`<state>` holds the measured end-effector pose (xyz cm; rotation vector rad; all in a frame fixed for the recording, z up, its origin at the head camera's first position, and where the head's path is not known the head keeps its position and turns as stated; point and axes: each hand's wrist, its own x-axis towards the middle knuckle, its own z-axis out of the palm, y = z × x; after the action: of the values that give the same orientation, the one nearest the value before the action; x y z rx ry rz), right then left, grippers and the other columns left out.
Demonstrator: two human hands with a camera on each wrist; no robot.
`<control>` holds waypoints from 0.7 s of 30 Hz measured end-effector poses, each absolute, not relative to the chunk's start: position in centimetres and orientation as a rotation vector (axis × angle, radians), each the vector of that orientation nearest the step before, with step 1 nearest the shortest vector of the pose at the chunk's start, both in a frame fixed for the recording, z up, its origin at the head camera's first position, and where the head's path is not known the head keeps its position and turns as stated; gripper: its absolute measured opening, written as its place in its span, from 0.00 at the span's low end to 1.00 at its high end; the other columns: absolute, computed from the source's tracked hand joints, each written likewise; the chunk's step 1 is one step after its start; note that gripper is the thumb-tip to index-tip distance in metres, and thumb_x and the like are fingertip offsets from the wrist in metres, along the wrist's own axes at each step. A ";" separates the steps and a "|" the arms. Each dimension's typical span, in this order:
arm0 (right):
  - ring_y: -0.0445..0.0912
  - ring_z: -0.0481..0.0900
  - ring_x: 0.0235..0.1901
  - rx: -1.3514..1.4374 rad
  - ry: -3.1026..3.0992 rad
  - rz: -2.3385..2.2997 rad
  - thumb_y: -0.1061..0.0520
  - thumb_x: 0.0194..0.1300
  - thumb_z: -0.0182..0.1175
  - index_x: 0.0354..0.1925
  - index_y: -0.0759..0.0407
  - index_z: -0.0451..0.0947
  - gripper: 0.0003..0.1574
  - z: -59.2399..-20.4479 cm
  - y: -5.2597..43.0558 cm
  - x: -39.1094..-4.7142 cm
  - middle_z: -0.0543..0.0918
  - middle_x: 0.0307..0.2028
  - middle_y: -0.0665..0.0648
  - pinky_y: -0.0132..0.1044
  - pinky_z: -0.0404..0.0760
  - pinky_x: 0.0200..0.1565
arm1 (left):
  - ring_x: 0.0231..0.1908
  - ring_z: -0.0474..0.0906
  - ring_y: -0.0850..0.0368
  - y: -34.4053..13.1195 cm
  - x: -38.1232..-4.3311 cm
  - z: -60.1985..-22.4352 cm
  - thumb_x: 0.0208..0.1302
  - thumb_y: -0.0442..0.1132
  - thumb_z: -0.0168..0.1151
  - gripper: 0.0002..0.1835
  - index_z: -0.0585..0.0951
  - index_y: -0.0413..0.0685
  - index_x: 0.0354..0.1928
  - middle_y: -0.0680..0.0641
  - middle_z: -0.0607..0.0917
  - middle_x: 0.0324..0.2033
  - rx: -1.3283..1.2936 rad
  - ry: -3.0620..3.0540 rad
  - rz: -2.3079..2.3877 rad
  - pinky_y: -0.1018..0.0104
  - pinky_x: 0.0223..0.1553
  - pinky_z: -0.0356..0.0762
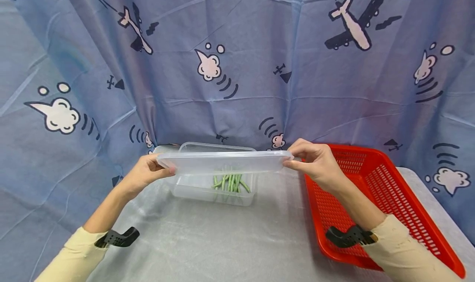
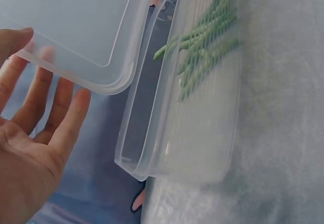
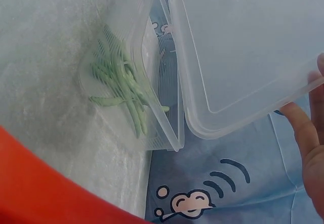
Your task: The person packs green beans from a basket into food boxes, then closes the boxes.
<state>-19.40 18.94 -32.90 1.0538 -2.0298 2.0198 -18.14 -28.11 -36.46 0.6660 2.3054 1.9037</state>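
A clear plastic lid is held up, tilted, above a clear plastic container. My left hand pinches the lid's left end between thumb and fingers. At the opposite end, my right hand pinches the lid the same way. Several green beans lie in the right part of the container; the lid partly covers them in the head view. The left wrist view shows the lid's rounded corner apart from the container rim. Through the container wall the beans show in the right wrist view.
A red plastic basket with slotted walls stands on the right, under my right forearm. The grey table extends in front of the container. Behind everything hangs a blue curtain printed with planes and clouds. Black bands sit on both wrists.
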 end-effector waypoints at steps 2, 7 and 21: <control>0.52 0.76 0.35 1.065 -2.012 2.024 0.82 0.53 0.68 0.38 0.74 0.84 0.14 -32.9 19.0 -19.4 0.79 0.35 0.63 0.33 0.78 0.32 | 0.43 0.83 0.53 -28.1 -18.1 -36.4 0.67 0.26 0.65 0.08 0.84 0.38 0.47 0.39 0.85 0.42 0.663 2.325 1.876 0.60 0.46 0.80; 0.52 0.77 0.36 1.107 -1.955 2.021 0.84 0.52 0.67 0.38 0.75 0.84 0.15 -33.0 19.1 -19.4 0.80 0.35 0.64 0.32 0.78 0.31 | 0.44 0.83 0.53 -28.2 -18.0 -36.3 0.68 0.29 0.66 0.11 0.81 0.36 0.51 0.42 0.85 0.44 0.632 2.324 1.828 0.59 0.48 0.80; 0.54 0.79 0.38 1.112 -2.000 1.972 0.83 0.53 0.68 0.39 0.73 0.85 0.16 -32.9 19.3 -19.3 0.80 0.37 0.65 0.35 0.81 0.32 | 0.54 0.80 0.43 -28.1 -17.8 -36.0 0.73 0.35 0.63 0.17 0.75 0.36 0.58 0.33 0.76 0.56 0.447 2.183 1.797 0.50 0.53 0.78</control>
<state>-19.34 19.25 -32.92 1.1123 -2.0004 1.9723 -17.79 -28.10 -36.04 0.4467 2.1830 1.7968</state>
